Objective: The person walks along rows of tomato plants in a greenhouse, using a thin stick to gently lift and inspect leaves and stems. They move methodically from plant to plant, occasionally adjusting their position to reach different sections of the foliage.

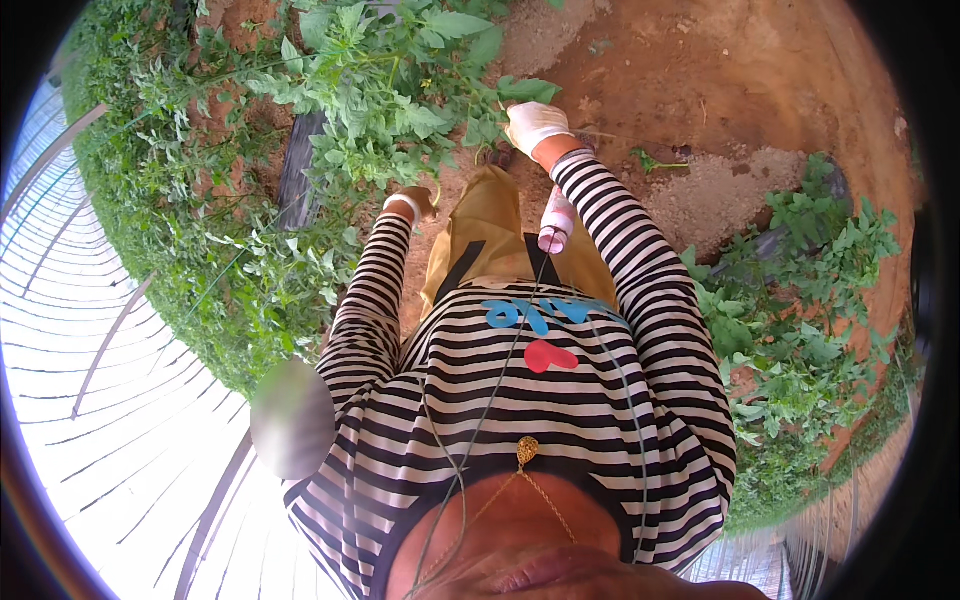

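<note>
My right hand [536,126], in a white glove, is curled at the edge of a leafy tomato plant [405,90]. A broad leaf lies just above its knuckles, and whatever is between the fingers is hidden. Lower and to the left, my left hand [422,201] is beside the plant's lower leaves, with a white band at the wrist. A pale green stem [437,187] shows by its fingers, but I cannot tell whether it is held. A pink-and-white roll [556,225] hangs beneath my right forearm, with a thin cord running from it towards my neck.
A detached green shoot [658,162] lies on the brown soil [720,90] to the right. Dense plants [217,292] line the left side, beside black plastic film [301,172]. More tomato plants [810,277] grow at right. Curved hoops [112,345] cross the bright left edge.
</note>
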The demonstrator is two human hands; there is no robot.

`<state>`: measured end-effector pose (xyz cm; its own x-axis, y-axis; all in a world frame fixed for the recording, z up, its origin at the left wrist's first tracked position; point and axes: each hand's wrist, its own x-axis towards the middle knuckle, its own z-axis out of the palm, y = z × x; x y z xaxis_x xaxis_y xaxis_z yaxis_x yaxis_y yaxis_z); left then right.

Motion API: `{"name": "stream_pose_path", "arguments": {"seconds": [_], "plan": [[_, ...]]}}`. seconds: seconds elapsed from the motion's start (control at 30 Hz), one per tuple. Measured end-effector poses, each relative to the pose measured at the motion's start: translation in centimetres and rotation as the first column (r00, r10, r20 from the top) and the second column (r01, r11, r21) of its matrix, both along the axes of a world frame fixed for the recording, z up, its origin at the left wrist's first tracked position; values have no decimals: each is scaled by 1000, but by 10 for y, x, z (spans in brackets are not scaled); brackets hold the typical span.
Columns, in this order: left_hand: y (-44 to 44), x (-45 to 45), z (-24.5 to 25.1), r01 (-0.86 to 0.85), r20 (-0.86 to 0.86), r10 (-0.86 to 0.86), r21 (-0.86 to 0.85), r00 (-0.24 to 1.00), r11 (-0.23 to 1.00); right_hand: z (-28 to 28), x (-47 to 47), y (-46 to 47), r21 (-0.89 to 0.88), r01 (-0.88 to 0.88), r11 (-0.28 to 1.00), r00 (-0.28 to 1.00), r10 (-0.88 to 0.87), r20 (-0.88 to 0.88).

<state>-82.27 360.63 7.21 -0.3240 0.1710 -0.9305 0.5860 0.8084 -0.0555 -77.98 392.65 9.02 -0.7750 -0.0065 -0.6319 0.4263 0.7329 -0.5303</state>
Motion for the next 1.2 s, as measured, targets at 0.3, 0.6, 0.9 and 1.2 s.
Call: {"name": "stream_pose_path", "arguments": {"seconds": [0.3, 0.6, 0.9, 1.2], "plan": [[128, -76, -9, -782, 449, 857, 617, 253, -92, 7, 2, 12, -16, -21, 1000, 1000, 21, -9], [101, -126, -8, -399, -250, 775, 742, 581, 538, -9, 17, 31, 66, 15, 998, 1000, -14, -20], [117, -101, -10, -331, -197, 733, 796, 651, 507, 8, 26, 64, 56, 77, 995, 997, -75, -28], [210, -92, 34, -364, -16, 825, 893, 564, 266, 35, 11, 166, 55, 489, 871, 869, -480, -119]]}}
